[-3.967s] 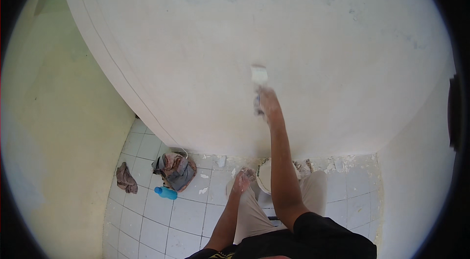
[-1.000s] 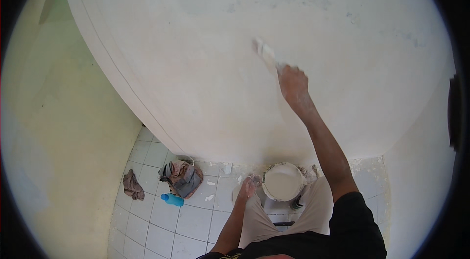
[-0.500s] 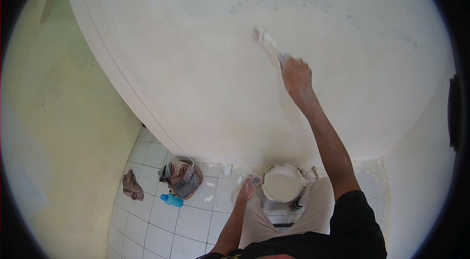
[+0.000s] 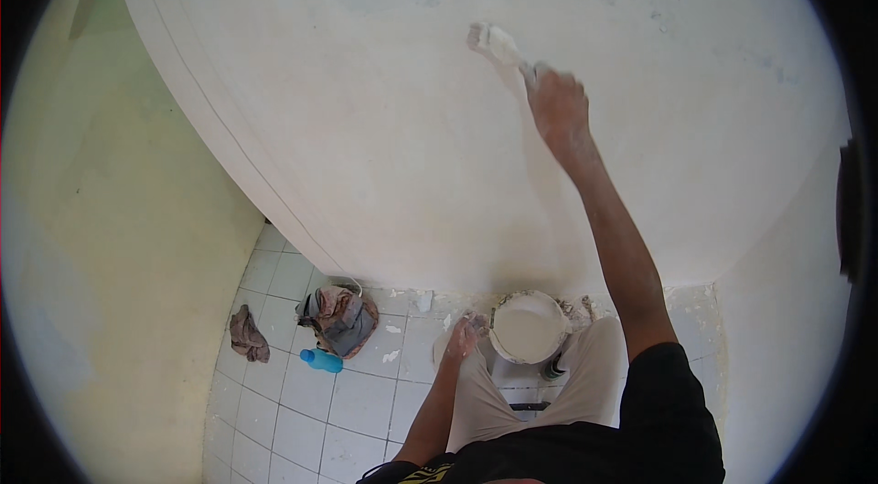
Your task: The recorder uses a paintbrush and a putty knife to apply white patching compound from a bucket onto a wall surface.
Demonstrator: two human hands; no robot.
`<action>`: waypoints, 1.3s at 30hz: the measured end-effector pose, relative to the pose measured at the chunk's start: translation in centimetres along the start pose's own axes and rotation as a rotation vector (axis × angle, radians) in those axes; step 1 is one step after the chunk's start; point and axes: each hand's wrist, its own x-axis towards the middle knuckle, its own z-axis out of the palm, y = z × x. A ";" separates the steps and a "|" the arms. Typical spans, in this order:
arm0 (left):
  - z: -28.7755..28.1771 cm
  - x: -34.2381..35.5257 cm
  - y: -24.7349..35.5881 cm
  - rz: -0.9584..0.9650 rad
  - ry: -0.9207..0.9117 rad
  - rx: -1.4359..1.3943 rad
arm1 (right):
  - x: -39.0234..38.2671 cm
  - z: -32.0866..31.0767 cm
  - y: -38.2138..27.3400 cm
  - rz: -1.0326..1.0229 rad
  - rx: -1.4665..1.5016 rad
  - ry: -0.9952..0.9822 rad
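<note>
My right hand [image 4: 560,107] is closed round the handle of a white-coated paintbrush [image 4: 498,43], the arm stretched up and forward. The brush's greyish tip is against or very close to the pale wall [image 4: 384,136]; the exact contact is too small to tell. My left hand [image 4: 465,336] rests by my left knee, beside the bucket's rim, its fingers loosely apart and smeared with white. Between my knees stands a round bucket [image 4: 529,328] of thick off-white paint or filler, its rim crusted.
On the tiled floor [image 4: 361,402] at left lie a crumpled brown cloth [image 4: 248,335], a bag with fabric [image 4: 346,321] and a blue bottle [image 4: 321,360]. A thin white cable [image 4: 247,157] runs down the wall. Side walls [image 4: 119,209] stand at left and right.
My right hand and the brush have moved upward along the wall. The view has tilted slightly, and my left hand remains by the knee.
</note>
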 end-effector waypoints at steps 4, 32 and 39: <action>-0.2 0.0 -0.2 0.003 -0.020 -0.001 | -8.5 2.8 0.9 0.003 -0.136 -0.384; 0.6 -0.2 -0.3 0.009 0.060 -0.013 | -21.1 7.2 8.6 0.513 0.712 -0.338; -0.1 0.1 -0.7 0.003 -0.004 0.047 | -6.6 0.8 5.0 0.920 1.172 -0.500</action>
